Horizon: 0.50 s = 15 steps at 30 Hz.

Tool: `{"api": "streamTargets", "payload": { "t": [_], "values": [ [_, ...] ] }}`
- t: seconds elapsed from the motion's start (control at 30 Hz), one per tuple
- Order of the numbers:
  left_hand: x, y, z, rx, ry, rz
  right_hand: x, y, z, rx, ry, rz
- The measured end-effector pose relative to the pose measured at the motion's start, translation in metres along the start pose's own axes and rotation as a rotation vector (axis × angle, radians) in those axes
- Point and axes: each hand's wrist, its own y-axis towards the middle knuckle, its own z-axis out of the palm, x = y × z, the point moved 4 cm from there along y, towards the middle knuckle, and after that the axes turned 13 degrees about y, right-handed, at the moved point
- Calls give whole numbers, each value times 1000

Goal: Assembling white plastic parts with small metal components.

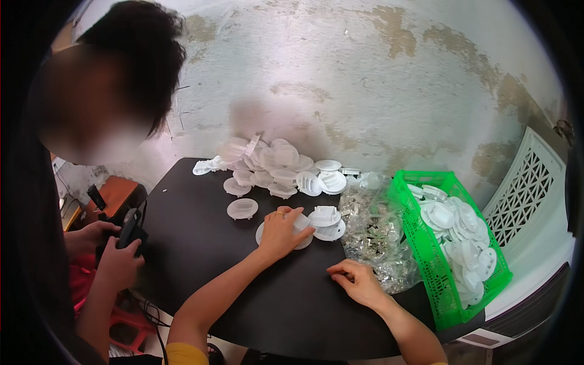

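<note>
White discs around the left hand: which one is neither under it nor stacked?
The single disc left of the left hand, in front of the big pile. Discs right of that hand overlap.

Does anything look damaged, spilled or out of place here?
Yes: the wall behind the table looks damaged, its pale coating missing in brownish patches, mostly to the right. Otherwise nothing clearly stands out; the white round parts lie heaped at mixed angles.
</note>
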Motion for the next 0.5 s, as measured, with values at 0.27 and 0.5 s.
{"api": "streamTargets", "payload": {
  "t": [0.27,0.5],
  "values": [
    [-21,-2,-40,-156,-400,79,-1,0,-2,23,-6,3],
    [-56,-33,-35,269,-1615,-457,4,-2,-15,-171,262,-20]
  ]
}}
